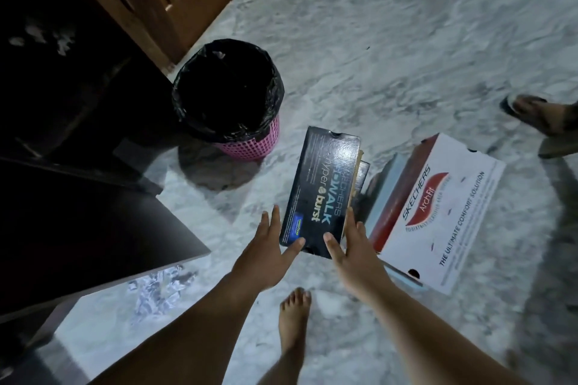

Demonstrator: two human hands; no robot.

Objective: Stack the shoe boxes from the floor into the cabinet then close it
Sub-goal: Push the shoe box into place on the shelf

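- A black shoe box (322,191) is being shown lying flat on the pale marbled floor (391,40), its glossy lid printed with "SKECHERS GOWALK hyper burst" in light lettering and a small blue label near the left edge.
- The box is being flanked by both hands: the left hand (266,253) is being held at its near left corner with fingers straight and spread, the thumb lying on the lid; nothing is being gripped.
- The right hand (352,247) is being laid against the near right edge, fingers extended along the side and thumb resting on the lid, released rather than clenched.
- A white shoe box (438,216) marked "SKECHERS Arch Fit" with a red emblem is being seen just to the right, set atop other boxes.
- A pink bin (231,97) lined with a black bag is being seen beyond the black box.
- A dark cabinet (78,197) is being seen at the left.
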